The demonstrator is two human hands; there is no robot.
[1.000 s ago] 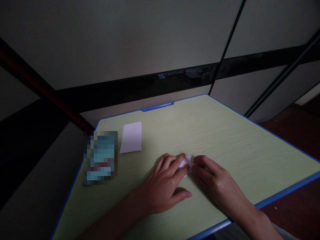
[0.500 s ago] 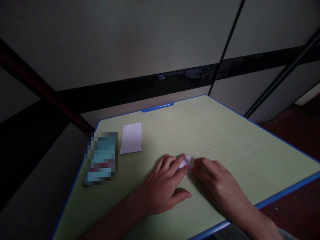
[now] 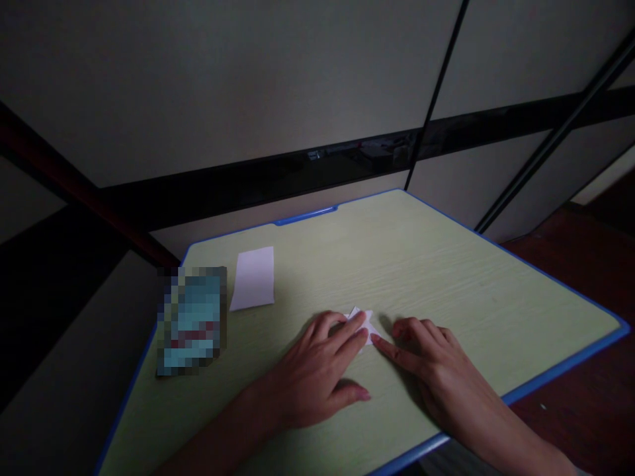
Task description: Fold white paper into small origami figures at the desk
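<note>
A small folded piece of white paper [image 3: 370, 325] lies on the pale yellow-green table, partly hidden under my fingers. My left hand [image 3: 322, 370] rests over its left side, fingers stretched out and two fingertips pressing the paper down, thumb apart below. From the right, my right hand [image 3: 431, 357] reaches in. One finger of it points out and touches the paper's lower right edge, while the other fingers are bent just above the tabletop. Neither hand grips the paper between its fingers.
A flat white sheet of paper [image 3: 254, 279] lies at the left of the table [image 3: 496, 304]. Beside it is a blurred-out teal item [image 3: 193, 324] by the left edge. A blue rim runs round the table, and a cabinet with pale panels [image 3: 258, 79] stands behind.
My right fingers have drawn back from a raised fold, leaving one finger on the paper. The folded paper now lies flatter, with pointed corners showing. The view has shifted slightly.
</note>
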